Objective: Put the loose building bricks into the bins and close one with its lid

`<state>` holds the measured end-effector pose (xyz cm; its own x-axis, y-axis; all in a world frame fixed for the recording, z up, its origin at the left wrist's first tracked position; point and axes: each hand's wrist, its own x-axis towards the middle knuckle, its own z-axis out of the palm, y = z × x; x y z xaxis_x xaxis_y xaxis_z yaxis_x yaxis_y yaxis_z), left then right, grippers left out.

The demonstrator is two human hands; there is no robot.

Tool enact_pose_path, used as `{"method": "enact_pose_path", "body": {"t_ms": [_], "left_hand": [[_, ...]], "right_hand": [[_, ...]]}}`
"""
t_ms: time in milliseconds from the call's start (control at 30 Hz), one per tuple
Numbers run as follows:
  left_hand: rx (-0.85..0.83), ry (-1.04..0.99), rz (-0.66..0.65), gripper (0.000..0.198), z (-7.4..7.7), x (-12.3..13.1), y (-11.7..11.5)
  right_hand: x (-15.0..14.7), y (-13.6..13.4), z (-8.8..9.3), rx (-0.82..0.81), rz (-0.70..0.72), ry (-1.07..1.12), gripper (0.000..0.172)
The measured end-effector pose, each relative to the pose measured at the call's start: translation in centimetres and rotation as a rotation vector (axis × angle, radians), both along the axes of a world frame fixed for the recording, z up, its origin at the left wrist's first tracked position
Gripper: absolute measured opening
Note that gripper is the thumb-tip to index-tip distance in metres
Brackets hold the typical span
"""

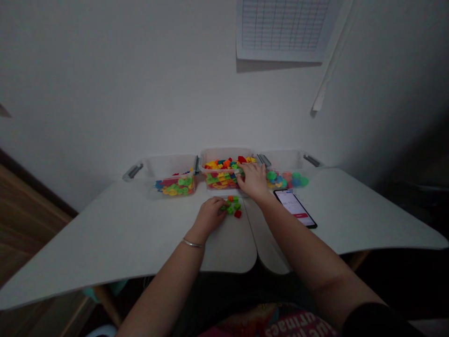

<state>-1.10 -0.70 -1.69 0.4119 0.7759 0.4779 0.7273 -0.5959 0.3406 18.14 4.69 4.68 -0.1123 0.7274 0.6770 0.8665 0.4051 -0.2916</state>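
My left hand point(211, 214) rests on the table beside a small group of loose toy bricks point(230, 210), mostly green with an orange and a red one. Its fingers are curled together, with a green piece at the fingertips. Over the front right rim of the middle clear plastic box point(226, 153) lies my right hand point(254, 179), fingers stretched and apart, tips at the bricks inside. That box is filled with red, yellow, orange, green and blue toy bricks point(224, 164). Whether the right fingertips touch a piece cannot be made out.
A left clear box point(168, 161) holds colourful pieces, as does a right clear box point(284, 159) partly behind my right hand. On the white table point(140, 238) a lit phone point(295, 208) lies right of my right forearm. A printed sheet point(284, 28) hangs on the wall.
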Motion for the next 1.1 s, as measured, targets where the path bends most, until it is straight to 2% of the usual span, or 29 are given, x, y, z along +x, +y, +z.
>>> {"method": "enact_pose_path", "body": {"t_ms": [200, 367, 500, 633, 867, 1100], "left_hand": [[-0.023, 0.036, 0.042, 0.024, 0.2, -0.1, -0.2], [-0.024, 0.041, 0.052, 0.023, 0.3, 0.0, -0.3], [-0.029, 0.056, 0.070, 0.022, 0.4, 0.0, -0.3], [-0.038, 0.057, 0.093, 0.026, 0.6, 0.0, -0.3], [-0.019, 0.057, 0.203, 0.034, 0.4, -0.1, -0.3], [0.027, 0.089, 0.224, 0.015, -0.4, -0.5, 0.1]], "right_hand": [[0.2, -0.9, -0.6, 0.073, 0.059, 0.087, 0.048], [-0.4, -3.5, -2.1, 0.150, 0.131, 0.181, 0.038], [-1.3, -5.1, -4.3, 0.054, 0.234, 0.168, 0.032], [-1.8, -5.9, -5.9, -0.046, 0.275, 0.133, 0.031], [-1.7, -5.9, -6.6, -0.114, 0.323, 0.077, 0.032], [-1.9, -5.8, -7.0, -0.136, 0.336, 0.050, 0.030]]}}
